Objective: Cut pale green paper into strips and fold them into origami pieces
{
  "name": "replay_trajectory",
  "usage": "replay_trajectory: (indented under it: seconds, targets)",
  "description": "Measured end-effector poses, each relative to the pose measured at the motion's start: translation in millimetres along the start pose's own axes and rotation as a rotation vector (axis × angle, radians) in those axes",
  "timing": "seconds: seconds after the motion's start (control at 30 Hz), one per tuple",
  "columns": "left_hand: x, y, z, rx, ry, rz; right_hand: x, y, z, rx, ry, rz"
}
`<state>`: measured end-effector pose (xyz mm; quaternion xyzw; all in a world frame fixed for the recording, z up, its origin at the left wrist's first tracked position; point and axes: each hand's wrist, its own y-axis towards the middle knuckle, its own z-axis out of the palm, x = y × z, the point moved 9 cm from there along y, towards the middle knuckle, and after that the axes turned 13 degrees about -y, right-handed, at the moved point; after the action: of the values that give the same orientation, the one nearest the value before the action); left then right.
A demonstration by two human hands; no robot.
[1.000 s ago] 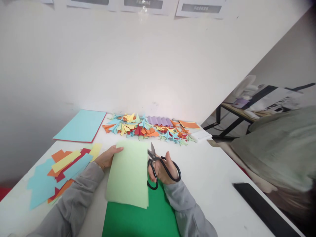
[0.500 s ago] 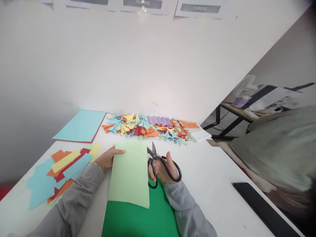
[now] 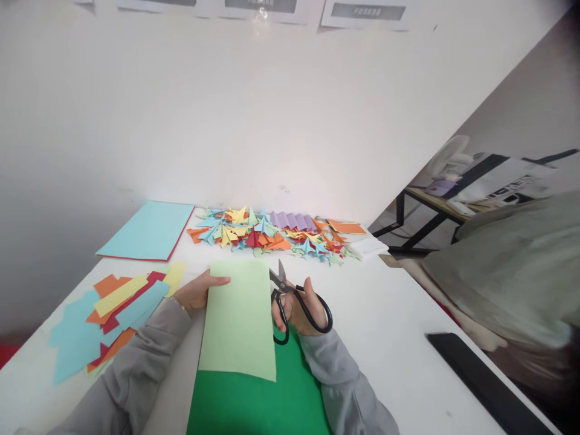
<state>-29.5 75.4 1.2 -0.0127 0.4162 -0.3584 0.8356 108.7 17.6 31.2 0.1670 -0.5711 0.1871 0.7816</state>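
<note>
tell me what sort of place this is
Most likely a papercraft workspace, at a white table against a wall. Black-handled scissors in the right hand, a heap of small folded paper shapes and loose coloured pieces suggest it.

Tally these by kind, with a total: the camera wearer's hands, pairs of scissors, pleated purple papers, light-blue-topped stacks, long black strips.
Hands: 2 (left hand, right hand)
Pair of scissors: 1
Pleated purple paper: 1
Light-blue-topped stack: 1
Long black strip: 1
Total: 6
</note>
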Motion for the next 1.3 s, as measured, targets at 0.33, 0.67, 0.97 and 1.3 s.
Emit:
replay_trajectory:
  seconds: [0.33, 0.67, 0.97, 1.3]
  targets:
    - [-1, 0, -0.1, -0.006, 0.036, -0.011, -1, -2, 2, 0.031, -0.101, 0.031]
    - [-1, -1, 2.6, -0.003, 0.025, -0.005, 3, -1, 1, -0.003, -0.032, 0.003]
    - [7, 2, 4.1, -0.048, 0.048, -0.013, 2, 0, 0, -0.029, -0.051, 0.019]
    - [8, 2, 2.4, -0.067, 0.013, -0.044, 6, 1, -2, -0.04, -0.138, -0.052]
